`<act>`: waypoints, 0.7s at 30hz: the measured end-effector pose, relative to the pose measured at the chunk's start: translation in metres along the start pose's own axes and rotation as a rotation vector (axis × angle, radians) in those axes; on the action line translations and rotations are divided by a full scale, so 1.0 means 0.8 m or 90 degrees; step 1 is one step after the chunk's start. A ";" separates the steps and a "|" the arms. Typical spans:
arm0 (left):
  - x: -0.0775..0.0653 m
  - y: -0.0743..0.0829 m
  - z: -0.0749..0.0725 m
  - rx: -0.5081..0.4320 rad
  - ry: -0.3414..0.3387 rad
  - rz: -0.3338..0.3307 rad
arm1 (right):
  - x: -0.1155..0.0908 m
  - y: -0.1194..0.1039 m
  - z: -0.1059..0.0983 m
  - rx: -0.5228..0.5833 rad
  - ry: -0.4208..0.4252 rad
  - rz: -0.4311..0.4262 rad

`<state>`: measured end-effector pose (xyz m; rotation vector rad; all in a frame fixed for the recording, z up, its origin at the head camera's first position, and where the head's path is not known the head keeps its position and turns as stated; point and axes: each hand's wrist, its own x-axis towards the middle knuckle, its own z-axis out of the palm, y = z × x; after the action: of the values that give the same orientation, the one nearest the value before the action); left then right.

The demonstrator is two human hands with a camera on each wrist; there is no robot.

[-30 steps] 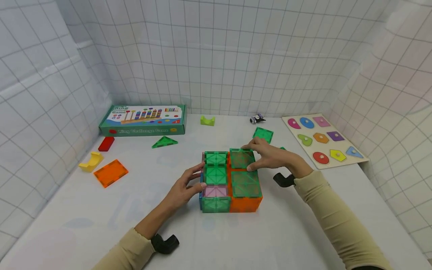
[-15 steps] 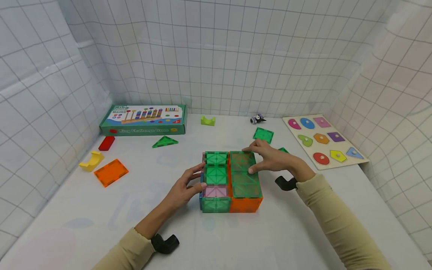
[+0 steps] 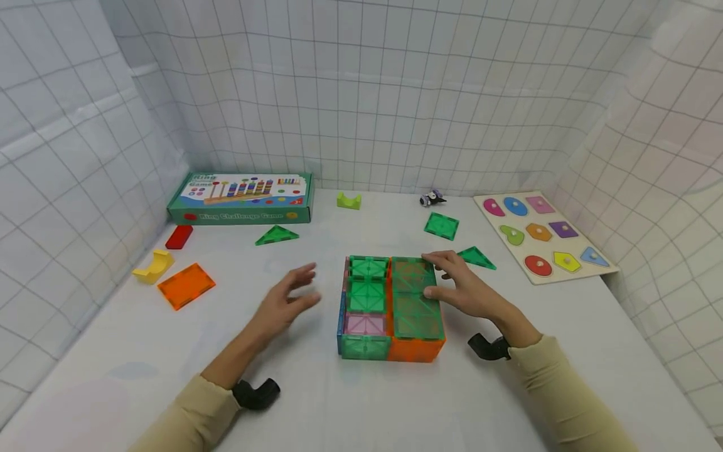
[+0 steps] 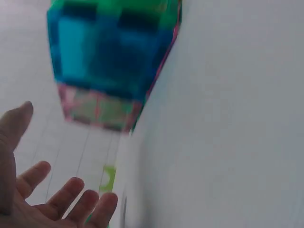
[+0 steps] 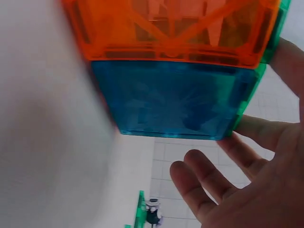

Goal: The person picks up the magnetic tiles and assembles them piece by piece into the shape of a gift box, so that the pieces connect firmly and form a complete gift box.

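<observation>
A block-like structure of translucent magnetic tiles stands on the table, in the middle of the head view. Green tiles top its right half above orange sides; a pink tile shows on the left half. My right hand touches the structure's far right edge with thumb and index finger. In the right wrist view its other fingers are spread, beside a blue side tile. Left of the structure, apart from it, my left hand hovers with loose fingers and holds nothing.
Behind lie green triangle tiles, a green square tile and a small toy. A game box is back left, near an orange tile, red block and yellow block. A shape puzzle board lies right.
A green tile under my right hand has settled flat on the structure. My left hand has let go and moved left. The structure has shifted slightly toward me and right, with my right hand.
</observation>
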<state>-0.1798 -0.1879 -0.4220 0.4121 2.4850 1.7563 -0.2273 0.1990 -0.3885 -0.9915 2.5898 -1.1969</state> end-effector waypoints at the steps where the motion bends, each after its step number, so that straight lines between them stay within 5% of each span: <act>1: -0.001 -0.005 -0.019 0.044 0.033 -0.020 | -0.003 0.002 0.003 0.010 0.008 -0.005; 6: -0.007 -0.032 -0.119 0.311 0.136 -0.129 | -0.010 0.008 0.010 0.038 0.029 -0.008; 11: -0.017 -0.054 -0.185 0.464 0.130 -0.195 | -0.011 0.008 0.011 0.055 0.035 -0.004; 16: -0.034 -0.064 -0.217 0.499 0.102 -0.237 | -0.010 0.009 0.013 0.064 0.028 0.003; 21: -0.043 -0.066 -0.227 0.536 0.088 -0.234 | -0.010 0.007 0.014 0.062 0.028 0.018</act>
<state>-0.1940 -0.3797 -0.4122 -0.1467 3.0345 0.5741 -0.2204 0.1995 -0.4012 -0.9169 2.5425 -1.3379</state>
